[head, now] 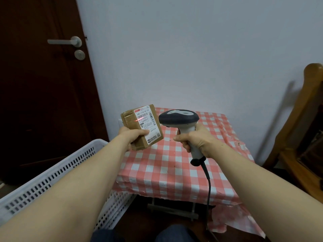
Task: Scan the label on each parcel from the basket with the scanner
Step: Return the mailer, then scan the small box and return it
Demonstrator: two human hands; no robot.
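Observation:
My left hand [133, 136] grips a brown cardboard parcel [130, 122] from below, held above the table's left edge. Its white shipping label [148, 125] faces up and toward me. A thin red scan line crosses the label's upper part, over the barcode. My right hand [193, 139] is closed around the handle of a grey and white scanner [179, 119], whose dark head points left at the label, a short gap away. The scanner's black cable [208, 189] hangs down past the table's front. The white slotted basket [52, 177] stands at lower left; my left forearm hides its inside.
A small table with a red and white checked cloth [174, 163] stands against the white wall. A dark wooden door [43, 84] with a metal handle is at left. A wooden chair [304, 130] stands at right. My knees show at the bottom edge.

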